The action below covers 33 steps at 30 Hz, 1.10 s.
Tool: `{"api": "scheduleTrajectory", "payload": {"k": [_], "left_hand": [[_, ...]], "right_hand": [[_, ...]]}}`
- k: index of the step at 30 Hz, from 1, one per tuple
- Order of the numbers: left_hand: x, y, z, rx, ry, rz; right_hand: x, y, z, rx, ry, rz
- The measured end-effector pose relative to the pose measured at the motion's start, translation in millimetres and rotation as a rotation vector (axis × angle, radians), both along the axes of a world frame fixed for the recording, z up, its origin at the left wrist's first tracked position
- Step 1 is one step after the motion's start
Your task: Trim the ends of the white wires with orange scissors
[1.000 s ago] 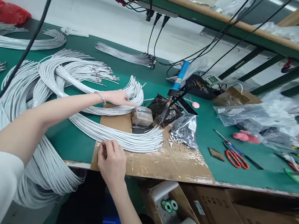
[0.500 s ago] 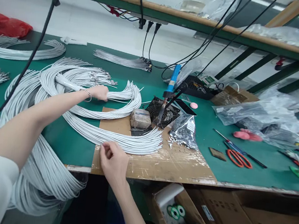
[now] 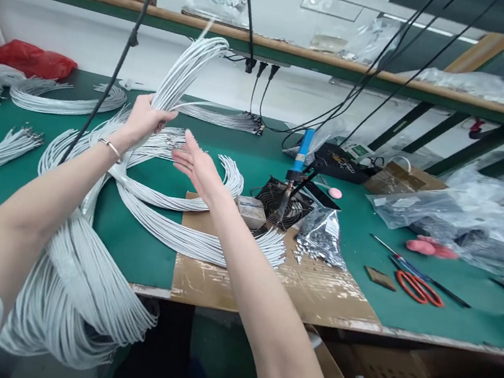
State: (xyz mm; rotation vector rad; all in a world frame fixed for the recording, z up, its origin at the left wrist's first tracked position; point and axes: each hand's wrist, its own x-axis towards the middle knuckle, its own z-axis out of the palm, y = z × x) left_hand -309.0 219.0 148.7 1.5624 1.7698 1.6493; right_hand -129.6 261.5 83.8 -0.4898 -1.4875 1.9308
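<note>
A raised bundle of white wires [image 3: 188,70] is gripped by my left hand [image 3: 146,119], its loose ends bending over to the right above the bench. To the right of it, my right hand [image 3: 196,165] is held up with straight fingers, apart from the bundle and holding nothing. Beneath both hands, more white wires [image 3: 162,226] lie in curved bunches, their right ends on a cardboard sheet [image 3: 312,294]. A thick hank of white wires [image 3: 87,297] hangs over the bench's front edge below my left arm.
A soldering iron with a blue handle [image 3: 303,149] stands near a fan [image 3: 274,198] and a block [image 3: 250,212]. Beside them lies a silver bag [image 3: 321,230] of small parts. Red-handled scissors [image 3: 418,289] and plastic bags [image 3: 465,206] are at right. Black cables hang from above.
My left hand has lifted a bundle of wires off the bench. My right hand has moved up from the cardboard's front edge and opened. The view has shifted slightly.
</note>
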Motion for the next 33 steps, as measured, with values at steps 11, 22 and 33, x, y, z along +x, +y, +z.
{"api": "scheduleTrajectory", "payload": {"k": [11,22,33], "left_hand": [[0.3,-119.7,-53.1,-0.288,0.412,-0.318],[46.1,-129.6,-73.5,-0.567,1.137,-0.579],[177.2,-114.0,-91.2,-0.787,1.247,-0.801]], "right_hand": [[6.2,-93.8,59.5,-0.358,0.511,-0.213],[143.5,-192.7,-91.1,-0.402,0.515,-0.381],[183.1,-187.2,-125.0,-0.543,0.488,-0.461]]}}
